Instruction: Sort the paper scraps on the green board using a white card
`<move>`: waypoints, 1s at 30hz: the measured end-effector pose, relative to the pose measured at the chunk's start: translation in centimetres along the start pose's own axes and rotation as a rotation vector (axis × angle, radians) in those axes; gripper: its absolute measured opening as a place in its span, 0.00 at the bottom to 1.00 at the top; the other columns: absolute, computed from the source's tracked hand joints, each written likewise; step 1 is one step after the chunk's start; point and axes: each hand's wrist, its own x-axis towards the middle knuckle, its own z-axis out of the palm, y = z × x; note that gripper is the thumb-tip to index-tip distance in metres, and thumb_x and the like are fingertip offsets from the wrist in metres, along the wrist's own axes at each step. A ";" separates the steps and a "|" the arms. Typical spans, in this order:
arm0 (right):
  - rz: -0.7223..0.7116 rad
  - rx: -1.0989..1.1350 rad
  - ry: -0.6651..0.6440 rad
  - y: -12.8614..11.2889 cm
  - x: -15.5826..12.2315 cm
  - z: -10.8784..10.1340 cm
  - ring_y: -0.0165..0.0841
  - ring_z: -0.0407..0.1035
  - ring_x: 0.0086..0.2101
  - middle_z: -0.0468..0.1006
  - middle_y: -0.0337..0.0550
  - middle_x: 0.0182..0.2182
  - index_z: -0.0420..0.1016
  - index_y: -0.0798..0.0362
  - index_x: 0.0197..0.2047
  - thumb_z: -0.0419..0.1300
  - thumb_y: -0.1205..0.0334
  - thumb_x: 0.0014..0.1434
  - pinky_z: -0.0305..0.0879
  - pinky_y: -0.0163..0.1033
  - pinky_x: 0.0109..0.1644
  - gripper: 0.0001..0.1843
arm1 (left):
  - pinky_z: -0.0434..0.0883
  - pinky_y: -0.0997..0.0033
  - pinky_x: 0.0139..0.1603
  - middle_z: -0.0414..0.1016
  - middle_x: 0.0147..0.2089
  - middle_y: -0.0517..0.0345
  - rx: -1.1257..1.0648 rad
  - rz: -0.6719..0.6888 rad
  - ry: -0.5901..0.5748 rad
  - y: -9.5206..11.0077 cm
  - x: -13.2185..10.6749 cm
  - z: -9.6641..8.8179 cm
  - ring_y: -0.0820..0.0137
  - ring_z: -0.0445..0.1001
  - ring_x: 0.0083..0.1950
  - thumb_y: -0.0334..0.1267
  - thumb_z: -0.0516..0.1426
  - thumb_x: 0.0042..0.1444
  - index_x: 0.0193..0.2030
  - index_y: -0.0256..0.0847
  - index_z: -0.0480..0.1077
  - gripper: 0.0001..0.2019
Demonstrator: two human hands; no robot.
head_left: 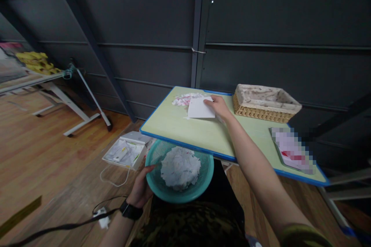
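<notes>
My left hand (142, 188) grips the rim of a teal plastic basket (179, 197), thumb over the edge, just below the table's near side. Inside the basket lies a heap of torn white paper scraps (181, 168). Over the pale green tabletop (199, 135), my right hand (217, 106) is closed on the right edge of a flat white card (201, 108). The card partly covers a spread of white and pink paper scraps (185, 98) on the tabletop. Fingers under the card are hidden.
A cloth-lined wicker basket (263, 112) stands at the table's back right, with a blurred-out flat object (292, 150) in front of it. On the floor at left sit an open white box (124, 152) with a cord and a white plug (102, 218). A dark wall rises behind.
</notes>
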 end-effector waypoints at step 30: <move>0.001 -0.065 -0.273 -0.1 -0.7 0.4 0.26 0.58 0.20 0.66 0.35 0.18 0.67 0.56 0.23 0.63 0.50 0.41 0.52 0.33 0.23 0.17 | 0.74 0.61 0.46 0.83 0.30 0.52 0.010 0.034 -0.018 -0.1 0.5 -0.6 0.62 0.81 0.33 0.31 0.56 0.50 0.38 0.35 0.76 0.10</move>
